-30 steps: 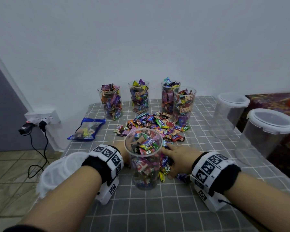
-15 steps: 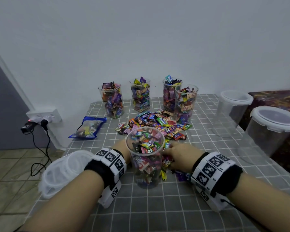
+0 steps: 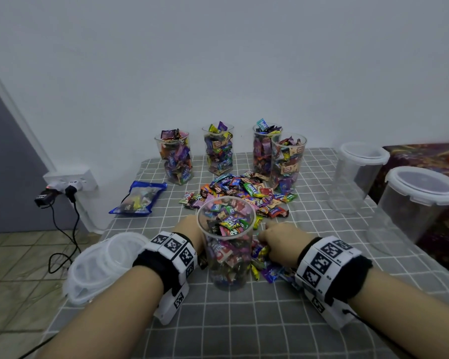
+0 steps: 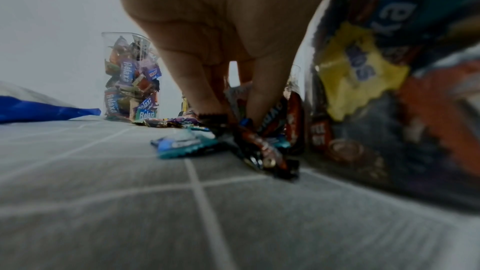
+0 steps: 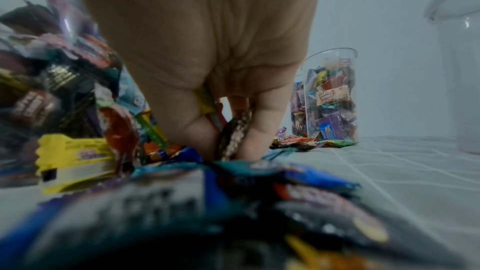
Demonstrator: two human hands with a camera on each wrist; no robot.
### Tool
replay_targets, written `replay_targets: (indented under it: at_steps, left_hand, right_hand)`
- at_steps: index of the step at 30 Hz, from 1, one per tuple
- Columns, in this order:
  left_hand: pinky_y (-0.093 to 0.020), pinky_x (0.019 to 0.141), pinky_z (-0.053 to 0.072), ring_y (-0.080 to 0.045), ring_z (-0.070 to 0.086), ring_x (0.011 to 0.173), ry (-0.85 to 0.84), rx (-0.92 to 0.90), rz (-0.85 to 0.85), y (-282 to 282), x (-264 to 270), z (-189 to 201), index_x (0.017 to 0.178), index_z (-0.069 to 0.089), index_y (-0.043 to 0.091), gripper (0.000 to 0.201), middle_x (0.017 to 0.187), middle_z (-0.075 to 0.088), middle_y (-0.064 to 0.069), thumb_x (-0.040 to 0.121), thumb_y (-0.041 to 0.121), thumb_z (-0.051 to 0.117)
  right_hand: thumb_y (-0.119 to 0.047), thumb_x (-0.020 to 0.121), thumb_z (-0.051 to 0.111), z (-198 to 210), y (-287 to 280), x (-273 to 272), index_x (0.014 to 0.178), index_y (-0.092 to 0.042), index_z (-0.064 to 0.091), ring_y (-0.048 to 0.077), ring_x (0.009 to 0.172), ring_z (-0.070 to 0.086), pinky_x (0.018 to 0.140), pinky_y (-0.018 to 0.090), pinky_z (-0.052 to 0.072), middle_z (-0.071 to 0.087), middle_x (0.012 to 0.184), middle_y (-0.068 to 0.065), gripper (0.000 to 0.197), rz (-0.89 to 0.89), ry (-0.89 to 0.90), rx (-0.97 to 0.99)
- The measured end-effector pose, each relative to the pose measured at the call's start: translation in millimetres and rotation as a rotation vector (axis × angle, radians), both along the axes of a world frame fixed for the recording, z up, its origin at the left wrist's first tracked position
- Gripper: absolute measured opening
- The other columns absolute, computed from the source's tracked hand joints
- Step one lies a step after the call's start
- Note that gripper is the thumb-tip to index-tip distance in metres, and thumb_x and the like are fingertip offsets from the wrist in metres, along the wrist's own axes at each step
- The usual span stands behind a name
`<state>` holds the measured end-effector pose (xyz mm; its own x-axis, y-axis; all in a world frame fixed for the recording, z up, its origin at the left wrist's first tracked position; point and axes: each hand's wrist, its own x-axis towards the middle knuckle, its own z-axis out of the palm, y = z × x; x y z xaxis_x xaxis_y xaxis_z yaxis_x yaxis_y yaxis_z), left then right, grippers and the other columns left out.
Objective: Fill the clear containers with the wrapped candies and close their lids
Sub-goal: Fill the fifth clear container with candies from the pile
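The front container [image 3: 227, 244] stands near the table's front edge, over half full. Beside its base our left hand [image 4: 221, 65] and right hand [image 5: 207, 69] have drawn nearer us across the cloth, fingers now pinched on wrapped candies [image 3: 249, 193] — another handful looks ready. Lids [image 3: 106, 265] wait, left.

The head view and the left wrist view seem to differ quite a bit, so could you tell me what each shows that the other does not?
Only the head view shows the right hand, the stack of lids, two empty lidded tubs and all four filled cups at the back.

Only the left wrist view shows the left hand's fingers curled down onto loose candies on the cloth.

Both show the near cup, the left hand, the blue bag and the checked cloth.
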<state>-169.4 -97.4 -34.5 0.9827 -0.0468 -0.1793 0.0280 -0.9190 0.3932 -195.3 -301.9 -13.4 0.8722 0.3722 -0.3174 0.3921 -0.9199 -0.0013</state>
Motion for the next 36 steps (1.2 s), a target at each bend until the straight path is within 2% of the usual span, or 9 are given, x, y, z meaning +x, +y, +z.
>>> replay_targets:
  at_steps: [3,10,14,17,20,25,29,32,36]
  left_hand:
    - [-0.03,0.086,0.048,-0.028,0.059,0.091,-0.021,0.108,-0.01,-4.9,-8.4,11.3,0.087,0.062,0.003,0.025,0.105,0.065,-0.014,0.097,0.008,0.04]
    - [-0.033,0.088,0.049,-0.03,0.061,0.101,-0.086,0.092,0.005,-5.0,-21.1,26.9,0.106,0.064,0.003,0.025,0.11,0.065,-0.014,0.095,0.007,0.042]
    - [-0.037,0.093,0.047,-0.028,0.06,0.106,-0.123,0.036,-0.005,1.5,-21.3,26.1,0.113,0.066,0.008,0.027,0.115,0.065,-0.011,0.091,0.007,0.05]
    - [-0.037,0.089,0.048,-0.027,0.06,0.103,-0.18,0.053,-0.04,8.1,-18.2,21.8,0.109,0.069,0.015,0.024,0.112,0.066,-0.009,0.089,0.017,0.055]
    - [-0.035,0.082,0.048,-0.028,0.061,0.099,-0.238,0.027,-0.042,11.4,-17.9,19.8,0.104,0.07,0.014,0.021,0.105,0.067,-0.009,0.088,0.016,0.057]
    - [-0.024,0.07,0.034,-0.028,0.058,0.102,-0.297,0.124,-0.038,13.1,-19.1,22.0,0.108,0.067,0.017,0.024,0.108,0.063,-0.008,0.092,0.013,0.05]
    - [-0.025,0.069,0.032,-0.029,0.057,0.1,-0.302,0.089,0.008,14.7,-18.3,21.5,0.102,0.067,0.015,0.019,0.107,0.063,-0.009,0.092,0.016,0.05]
    - [-0.025,0.068,0.033,-0.028,0.058,0.099,-0.326,0.051,0.035,15.2,-18.8,21.1,0.098,0.068,0.016,0.016,0.107,0.064,-0.008,0.09,0.019,0.054]
    - [-0.026,0.069,0.035,-0.025,0.059,0.095,-0.346,0.018,0.039,16.0,-18.1,19.3,0.094,0.069,0.019,0.013,0.103,0.065,-0.005,0.089,0.02,0.056]
  right_hand:
    - [-0.007,0.09,0.053,0.3,0.4,0.4,0.128,-0.016,0.054,0.027,0.116,0.052,0.092,0.033,0.045,0.048,0.126,0.009,0.039,-0.023,0.004,0.025]
    - [-0.012,0.09,0.054,3.1,-11.7,1.5,0.113,-0.014,0.057,0.024,0.114,0.049,0.089,0.03,0.041,0.049,0.119,0.007,0.024,-0.107,-0.045,0.16]
    - [-0.011,0.088,0.054,15.3,-19.5,-1.9,0.086,-0.023,0.049,0.023,0.103,0.05,0.076,0.024,0.035,0.045,0.102,0.003,0.013,-0.144,-0.086,0.253]
    - [-0.013,0.087,0.056,36.7,-20.0,-6.6,0.084,-0.018,0.05,0.02,0.089,0.044,0.066,0.024,0.023,0.043,0.095,0.001,0.009,-0.14,-0.175,0.357]
    - [-0.012,0.085,0.058,63.5,-16.1,-10.2,0.072,-0.02,0.043,0.018,0.084,0.042,0.065,0.027,0.024,0.043,0.09,0.001,0.022,-0.131,-0.274,0.497]
    - [-0.007,0.081,0.06,102.5,0.3,-18.7,0.078,-0.013,0.049,0.02,0.082,0.044,0.063,0.031,0.027,0.045,0.091,0.003,0.012,-0.05,-0.405,0.66]
    - [-0.007,0.08,0.059,112.0,19.8,-25.7,0.079,-0.011,0.05,0.022,0.081,0.044,0.063,0.034,0.025,0.045,0.089,0.004,0.011,0.077,-0.396,0.662]
    - [-0.008,0.082,0.058,107.2,31.7,-29.9,0.083,-0.01,0.051,0.023,0.085,0.046,0.071,0.034,0.035,0.047,0.092,0.005,0.008,0.146,-0.331,0.606]
    - [-0.007,0.082,0.055,98.1,40.9,-31.9,0.069,-0.024,0.034,0.021,0.081,0.043,0.066,0.033,0.03,0.039,0.086,-0.001,0.03,0.191,-0.281,0.515]
